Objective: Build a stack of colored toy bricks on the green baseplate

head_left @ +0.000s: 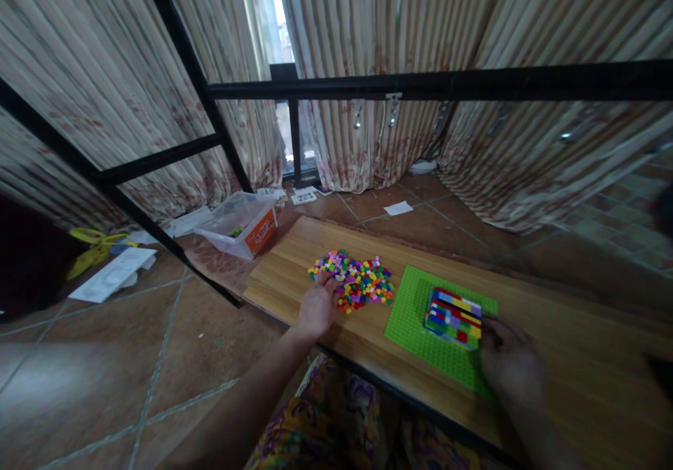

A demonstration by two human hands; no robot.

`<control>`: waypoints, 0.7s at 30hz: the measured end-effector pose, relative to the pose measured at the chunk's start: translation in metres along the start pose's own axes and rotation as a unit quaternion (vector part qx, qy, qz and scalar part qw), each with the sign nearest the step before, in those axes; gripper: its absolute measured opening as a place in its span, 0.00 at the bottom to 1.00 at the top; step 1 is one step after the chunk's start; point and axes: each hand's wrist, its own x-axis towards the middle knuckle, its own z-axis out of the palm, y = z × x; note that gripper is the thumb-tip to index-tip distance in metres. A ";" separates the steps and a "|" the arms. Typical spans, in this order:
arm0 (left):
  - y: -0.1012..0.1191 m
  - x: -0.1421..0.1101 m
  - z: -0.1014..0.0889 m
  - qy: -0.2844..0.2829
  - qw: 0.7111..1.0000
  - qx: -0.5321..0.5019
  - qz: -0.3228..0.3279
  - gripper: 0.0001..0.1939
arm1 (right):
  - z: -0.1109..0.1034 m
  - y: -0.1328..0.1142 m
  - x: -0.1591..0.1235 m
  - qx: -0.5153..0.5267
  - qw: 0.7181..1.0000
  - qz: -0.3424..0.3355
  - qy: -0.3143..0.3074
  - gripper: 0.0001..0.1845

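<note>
A loose pile of small multicoloured toy bricks [365, 282] lies on a wooden board. My left hand [317, 305] rests at the pile's left side, fingers stretched out and slightly apart among the bricks. To the right is a green studded baseplate [407, 323]. On it stands a rectangular block built of coloured bricks [453, 318], with a dark slot along its top. My right hand [510, 361] is curled at the block's right edge, over the baseplate, fingertips against the block. Part of its grip is hidden and blurred.
The wooden tabletop [278, 273] is long and low. Beyond its left end sits a clear plastic bin [236, 221] with an orange label and some green pieces inside. A black metal frame [368, 88] crosses before the curtains [368, 147]. White packaging [113, 275] lies on the tiled floor.
</note>
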 end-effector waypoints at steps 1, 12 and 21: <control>0.001 0.000 0.000 0.005 1.000 0.002 0.001 0.11 | 0.000 0.000 0.000 0.002 1.000 0.002 0.001 0.18; 0.023 0.010 0.001 0.015 0.999 0.029 0.010 0.09 | -0.004 -0.009 0.002 0.022 0.999 0.024 -0.001 0.17; 0.020 0.016 -0.003 0.029 0.999 0.018 0.012 0.07 | -0.003 -0.012 0.003 0.042 0.999 0.033 0.006 0.16</control>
